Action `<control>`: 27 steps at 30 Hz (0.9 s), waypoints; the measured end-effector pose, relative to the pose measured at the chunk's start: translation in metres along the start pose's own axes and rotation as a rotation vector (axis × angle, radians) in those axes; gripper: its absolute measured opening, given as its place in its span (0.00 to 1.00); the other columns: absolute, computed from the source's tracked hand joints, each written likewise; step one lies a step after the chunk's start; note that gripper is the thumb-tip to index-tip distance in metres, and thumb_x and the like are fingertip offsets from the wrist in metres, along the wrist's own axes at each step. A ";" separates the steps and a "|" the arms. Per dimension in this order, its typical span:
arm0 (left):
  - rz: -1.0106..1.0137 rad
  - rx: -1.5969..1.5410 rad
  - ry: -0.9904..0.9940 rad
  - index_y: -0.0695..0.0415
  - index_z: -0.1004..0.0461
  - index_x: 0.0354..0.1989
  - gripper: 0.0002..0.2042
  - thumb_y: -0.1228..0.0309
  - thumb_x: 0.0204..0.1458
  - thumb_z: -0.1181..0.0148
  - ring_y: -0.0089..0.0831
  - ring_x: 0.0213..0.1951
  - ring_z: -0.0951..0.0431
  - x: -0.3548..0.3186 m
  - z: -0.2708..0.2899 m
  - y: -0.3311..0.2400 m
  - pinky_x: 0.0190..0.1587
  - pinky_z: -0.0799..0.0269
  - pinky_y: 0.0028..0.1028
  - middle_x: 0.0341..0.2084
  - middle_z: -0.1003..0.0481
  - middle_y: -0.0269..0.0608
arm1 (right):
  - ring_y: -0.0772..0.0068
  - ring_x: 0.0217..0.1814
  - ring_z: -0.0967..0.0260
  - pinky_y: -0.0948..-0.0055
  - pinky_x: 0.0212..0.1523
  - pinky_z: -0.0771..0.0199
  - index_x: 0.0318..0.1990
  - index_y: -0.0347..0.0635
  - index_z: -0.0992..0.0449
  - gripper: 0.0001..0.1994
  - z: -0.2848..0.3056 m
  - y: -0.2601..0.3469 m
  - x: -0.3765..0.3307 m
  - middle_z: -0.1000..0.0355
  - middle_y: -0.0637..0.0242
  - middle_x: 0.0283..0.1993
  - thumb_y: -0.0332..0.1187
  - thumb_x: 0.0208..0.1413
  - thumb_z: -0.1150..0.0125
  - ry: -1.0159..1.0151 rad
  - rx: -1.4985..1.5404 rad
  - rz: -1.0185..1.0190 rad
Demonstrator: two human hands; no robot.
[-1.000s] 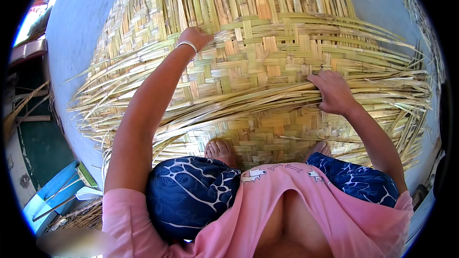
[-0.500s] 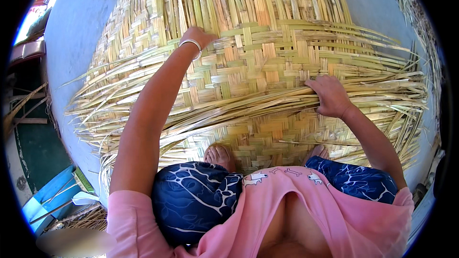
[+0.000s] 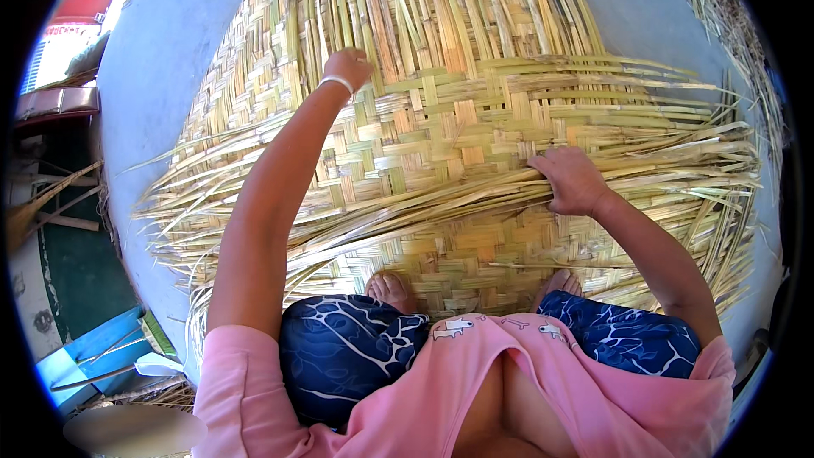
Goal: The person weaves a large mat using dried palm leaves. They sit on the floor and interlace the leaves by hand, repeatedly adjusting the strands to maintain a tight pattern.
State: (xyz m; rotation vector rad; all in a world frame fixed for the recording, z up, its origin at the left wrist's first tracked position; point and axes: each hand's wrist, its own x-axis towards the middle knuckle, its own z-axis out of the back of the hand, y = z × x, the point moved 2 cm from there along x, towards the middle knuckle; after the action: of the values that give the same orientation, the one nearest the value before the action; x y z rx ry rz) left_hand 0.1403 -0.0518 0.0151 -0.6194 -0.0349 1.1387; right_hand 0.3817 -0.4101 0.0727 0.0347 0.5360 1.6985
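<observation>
A large woven mat [image 3: 462,114] of pale green and straw-coloured strips lies on the grey-blue floor [image 3: 153,76] in front of the person, reaching back under the two bare feet [image 3: 391,291], which stand apart on its near part. The left hand [image 3: 348,67], a white bangle [image 3: 337,82] at its wrist, is at the mat's far side, beside the lower ends of the loose lengthwise strips [image 3: 398,13]; its fingers are bent inward. The right hand [image 3: 570,181] lies palm down across a thick bundle of loose crosswise strips [image 3: 449,196], which runs over the mat between the hands and the feet and fans out toward the right edge. With the fingertips hidden from above, I cannot tell whether either hand's fingers are clamped on strips or merely resting there. More loose ends splay over the mat's left side. The person wears a pink top [image 3: 407,399] and dark blue patterned trousers [image 3: 348,360]. At the lower left, a light blue object [image 3: 97,352] sits on the floor's edge.
</observation>
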 end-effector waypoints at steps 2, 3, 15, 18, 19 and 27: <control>0.001 0.113 -0.059 0.64 0.27 0.46 0.21 0.68 0.40 0.42 0.30 0.22 0.23 0.021 0.004 -0.002 0.28 0.27 0.26 0.24 0.23 0.47 | 0.57 0.39 0.35 0.62 0.42 0.37 0.46 0.45 0.31 0.26 0.003 -0.002 0.004 0.33 0.61 0.33 0.29 0.30 0.39 -0.011 0.000 0.010; -0.067 0.254 -0.100 0.64 0.26 0.44 0.20 0.68 0.40 0.42 0.30 0.22 0.23 0.027 0.003 -0.006 0.27 0.27 0.26 0.23 0.23 0.47 | 0.57 0.39 0.35 0.62 0.42 0.37 0.46 0.45 0.31 0.26 0.003 -0.003 0.004 0.33 0.61 0.32 0.29 0.30 0.39 -0.007 -0.002 0.006; -0.155 -0.223 -0.042 0.60 0.28 0.29 0.13 0.64 0.42 0.35 0.28 0.28 0.27 0.016 0.000 0.008 0.33 0.30 0.28 0.24 0.26 0.39 | 0.57 0.39 0.36 0.63 0.42 0.37 0.47 0.45 0.32 0.28 0.004 0.000 0.006 0.35 0.61 0.33 0.29 0.29 0.38 0.026 0.012 -0.023; -0.115 -0.051 -0.068 0.60 0.28 0.31 0.13 0.64 0.43 0.36 0.30 0.30 0.25 0.016 -0.007 0.004 0.34 0.30 0.28 0.25 0.25 0.40 | 0.57 0.39 0.37 0.63 0.41 0.38 0.47 0.45 0.32 0.28 0.002 0.001 0.008 0.35 0.61 0.33 0.29 0.28 0.38 0.038 0.008 -0.022; -0.103 0.014 -0.068 0.60 0.29 0.30 0.12 0.64 0.44 0.37 0.29 0.30 0.24 0.018 -0.010 0.008 0.32 0.29 0.28 0.26 0.25 0.42 | 0.57 0.39 0.37 0.63 0.41 0.38 0.47 0.45 0.32 0.28 0.003 0.001 0.009 0.35 0.61 0.33 0.29 0.28 0.38 0.036 0.002 -0.018; 0.162 -0.674 0.413 0.56 0.29 0.31 0.05 0.70 0.51 0.42 0.17 0.24 0.29 0.009 -0.001 0.026 0.24 0.31 0.17 0.19 0.30 0.29 | 0.57 0.39 0.37 0.63 0.41 0.38 0.47 0.45 0.32 0.30 0.001 -0.001 0.007 0.35 0.61 0.34 0.30 0.26 0.36 0.018 0.034 -0.016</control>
State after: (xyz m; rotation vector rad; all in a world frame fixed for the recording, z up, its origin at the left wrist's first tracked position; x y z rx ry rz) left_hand 0.1232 -0.0371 -0.0005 -1.4716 -0.0139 1.1289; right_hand 0.3811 -0.4033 0.0711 0.0394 0.5770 1.6756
